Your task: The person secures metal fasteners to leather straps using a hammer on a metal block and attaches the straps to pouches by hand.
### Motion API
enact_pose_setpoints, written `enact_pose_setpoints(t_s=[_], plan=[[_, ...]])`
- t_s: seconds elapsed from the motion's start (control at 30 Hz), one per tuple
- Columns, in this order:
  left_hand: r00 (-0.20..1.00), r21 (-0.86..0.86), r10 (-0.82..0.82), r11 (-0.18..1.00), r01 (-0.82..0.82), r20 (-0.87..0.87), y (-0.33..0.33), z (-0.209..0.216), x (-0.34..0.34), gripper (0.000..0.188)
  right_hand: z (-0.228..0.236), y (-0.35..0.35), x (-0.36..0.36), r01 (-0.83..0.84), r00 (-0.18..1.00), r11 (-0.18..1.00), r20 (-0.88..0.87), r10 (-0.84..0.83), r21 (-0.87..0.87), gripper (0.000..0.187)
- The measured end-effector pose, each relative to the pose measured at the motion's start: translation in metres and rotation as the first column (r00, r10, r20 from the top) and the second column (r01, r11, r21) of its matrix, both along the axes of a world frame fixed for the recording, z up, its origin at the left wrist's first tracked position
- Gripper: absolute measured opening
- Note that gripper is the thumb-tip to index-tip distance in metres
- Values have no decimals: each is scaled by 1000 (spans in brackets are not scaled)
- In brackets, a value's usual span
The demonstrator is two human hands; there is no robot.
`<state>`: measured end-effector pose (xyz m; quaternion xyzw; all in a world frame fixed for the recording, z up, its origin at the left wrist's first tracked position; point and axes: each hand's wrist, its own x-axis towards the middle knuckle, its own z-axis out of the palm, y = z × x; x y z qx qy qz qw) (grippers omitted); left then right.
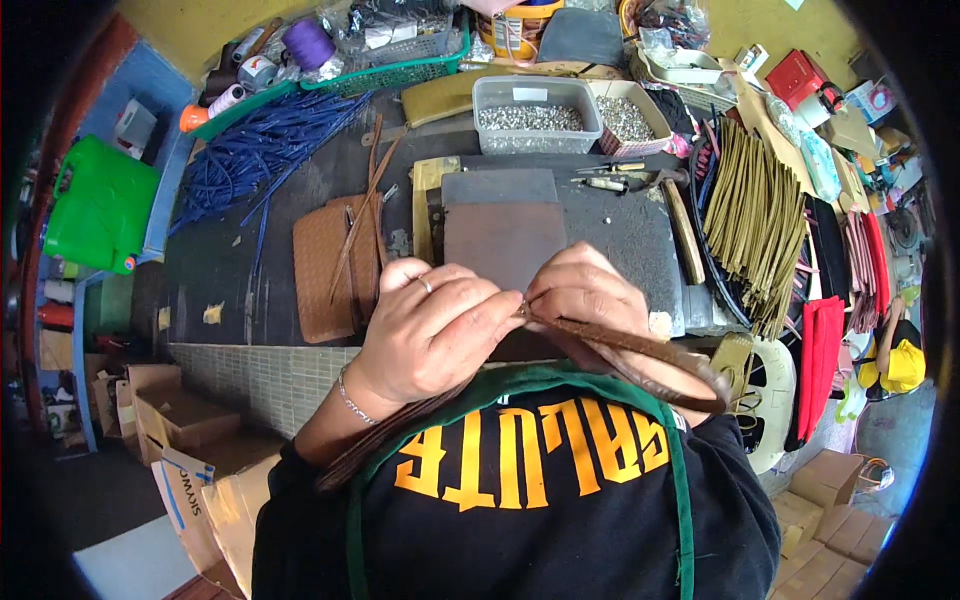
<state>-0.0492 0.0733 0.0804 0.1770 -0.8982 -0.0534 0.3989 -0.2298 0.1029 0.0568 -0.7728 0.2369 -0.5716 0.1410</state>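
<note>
A brown leather strap (655,348) is pinched between my two hands, close to my chest. My left hand (440,325), with a ring and a bracelet, is closed at the strap's middle part. Just beside it, my right hand (590,292) is also closed on the strap, fingers bent over it. A small metallic bit shows between the fingertips, too small to make out. From my right hand the strap curves round in a loop at the right; more brown strap hangs below my left wrist. Beyond the hands lies a brown flat slab (505,235) on the bench.
Brown woven leather pieces (322,270) and thin strips lie at left, with blue strips (260,145) behind. A clear bin of metal studs (535,118) stands at the back. A hammer (683,230) and olive strips (755,225) lie right. Cardboard boxes (200,440) stand lower left.
</note>
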Motion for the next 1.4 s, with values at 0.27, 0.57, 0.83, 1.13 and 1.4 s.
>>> enact_pose_setpoints(t_s=[0.27, 0.57, 0.83, 1.13, 1.4], plan=[[992, -3, -45, 999, 45, 122, -1, -1, 8, 21, 15, -11, -14, -235, 959, 950, -108, 261, 207, 21], [989, -65, -59, 996, 68, 136, 2, 7, 9, 20, -56, -222, -107, 631, 616, 711, -757, -217, 310, 15], [989, -27, 64, 998, -61, 130, -5, 11, 16, 16, -132, -291, -112, 626, 18, 762, -980, 197, 165, 21], [992, 1, 61, 998, -61, 112, -5, 7, 13, 21, -155, -292, -129, 673, 138, 699, -970, 199, 239, 20], [994, 16, 18, 1000, -20, 104, -3, 7, 10, 24, -83, -234, -111, 501, 860, 507, -469, -201, 702, 9]])
